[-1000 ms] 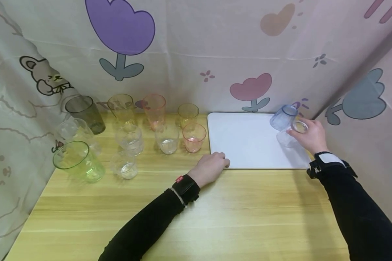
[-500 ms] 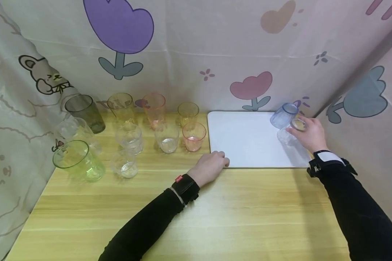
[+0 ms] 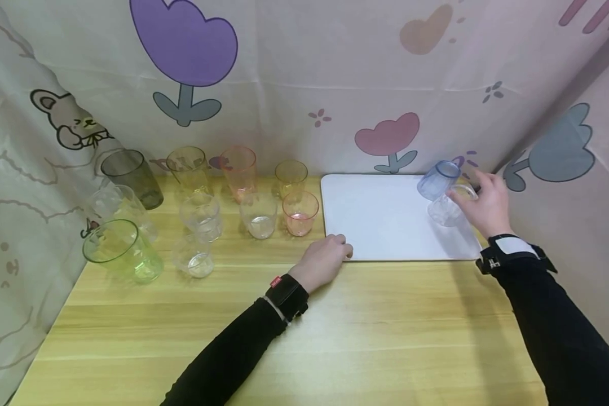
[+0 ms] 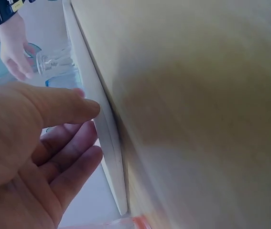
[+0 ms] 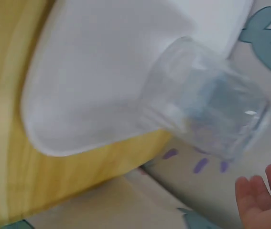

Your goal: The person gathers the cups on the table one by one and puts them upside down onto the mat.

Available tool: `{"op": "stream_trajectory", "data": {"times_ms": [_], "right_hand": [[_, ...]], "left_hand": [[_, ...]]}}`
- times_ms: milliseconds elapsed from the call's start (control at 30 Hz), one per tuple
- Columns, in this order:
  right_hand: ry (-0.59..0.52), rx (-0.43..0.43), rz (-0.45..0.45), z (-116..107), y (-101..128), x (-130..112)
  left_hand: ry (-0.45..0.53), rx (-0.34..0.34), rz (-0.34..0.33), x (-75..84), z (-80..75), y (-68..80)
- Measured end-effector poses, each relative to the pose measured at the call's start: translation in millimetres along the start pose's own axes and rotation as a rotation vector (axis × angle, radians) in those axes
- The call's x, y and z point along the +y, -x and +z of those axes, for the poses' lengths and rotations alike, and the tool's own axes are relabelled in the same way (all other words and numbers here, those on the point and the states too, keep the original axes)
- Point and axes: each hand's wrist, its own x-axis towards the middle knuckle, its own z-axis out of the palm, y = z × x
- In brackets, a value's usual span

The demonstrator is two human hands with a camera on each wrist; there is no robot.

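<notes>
Both hands are over a light wooden counter (image 3: pixel 335 338) with curtains of printed flowers and a bunny on three sides. Left hand (image 3: pixel 322 260) rests on the counter with its fingers loosely bent, the fingertips touching the near left edge of a white mat (image 3: pixel 380 220), and it holds nothing. Right hand (image 3: pixel 484 206) is at the far right corner of this mat and holds a clear glass (image 3: pixel 444 210) that is tilted, its base toward the mat. Its fingers are partly spread around the rim side. Just beside the clear glass, touching or almost touching it, stands a blue glass (image 3: pixel 436 179), also leaning.

Left of the mat many cups stand upright in rows: a green cup (image 3: pixel 122 251) nearest, a dark grey cup (image 3: pixel 132 176) at the back, a tall pink cup (image 3: pixel 239 169), a small pink glass (image 3: pixel 300 212), and some clear ones (image 3: pixel 257 215).
</notes>
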Motion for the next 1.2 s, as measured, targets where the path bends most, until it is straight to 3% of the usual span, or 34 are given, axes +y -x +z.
{"op": "stream_trajectory", "data": {"times_ms": [267, 467, 567, 700, 867, 1033, 1200], "right_hand": [[-0.068, 0.045, -0.042, 2, 7, -42], [-0.114, 0.091, -0.186, 16, 18, -70], [-0.126, 0.095, -0.251, 26, 26, -81], [-0.137, 0.092, -0.331, 38, 36, -95], [-0.173, 0.06, -0.388, 56, 50, -112], [-0.22, -0.039, -0.428, 78, 69, -128], [-0.213, -0.179, -0.471, 97, 86, -146]], "left_hand": [[0.1, 0.027, -0.077, -7.0, 0.1, 8.9], [0.22, 0.094, -0.135, -11.4, -1.8, 19.8], [0.287, 0.162, -0.145, -11.8, -3.4, 27.0], [0.366, 0.309, -0.145, -11.0, -7.1, 37.9], [0.443, 0.57, -0.133, -10.6, -13.2, 49.6], [0.527, 0.831, -0.1, -16.2, -19.1, 59.5], [0.541, 1.016, -0.173, -25.8, -21.9, 71.2]]}}
